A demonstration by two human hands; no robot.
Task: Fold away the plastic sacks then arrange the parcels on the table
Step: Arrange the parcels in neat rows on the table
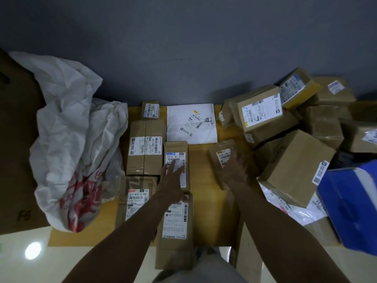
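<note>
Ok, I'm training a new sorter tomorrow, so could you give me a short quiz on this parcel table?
1. True or false: the white plastic sack lies crumpled, not folded, left of the parcels.
2. The left hand: A) grips the sack; B) rests with straight fingers on the narrow brown parcel labelled 501E; C) is out of view.
3. Which hand touches the small brown parcel labelled 502D?
Key: 1 true; 2 B; 3 the right hand.
</note>
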